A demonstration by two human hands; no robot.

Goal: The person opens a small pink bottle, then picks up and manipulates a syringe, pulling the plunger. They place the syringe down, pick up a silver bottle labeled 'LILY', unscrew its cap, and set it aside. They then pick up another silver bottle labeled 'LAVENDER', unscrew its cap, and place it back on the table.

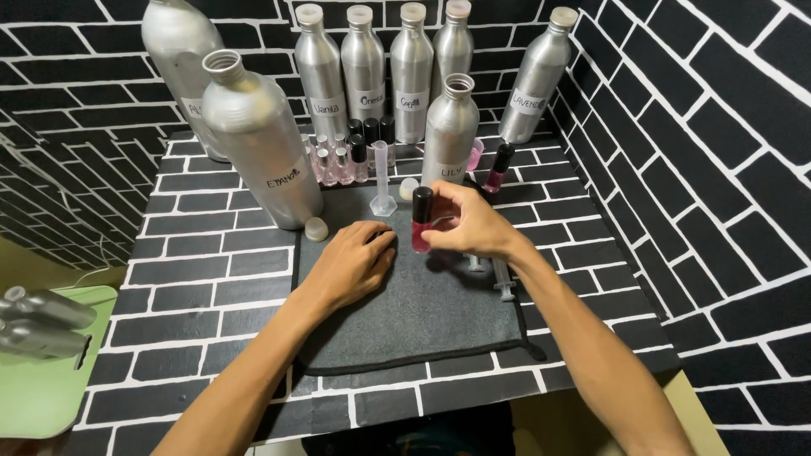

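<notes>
Two big aluminium bottles stand uncapped on the worktop [211, 279]: the large open bottle [258, 139] at upper left and the open bottle [449, 127] at centre, just behind the hands. A careless elbow or wrist could tip either and flood the dark mat [422, 312]. The thin measuring cylinder [383, 179] would topple even more easily. The right hand [469, 226] grasps a small pink bottle [421, 221] with a black cap at frame centre, above the mat; a loose grip could drop it. The left hand [355, 263] lies flat on the mat, released, holding nothing.
</notes>
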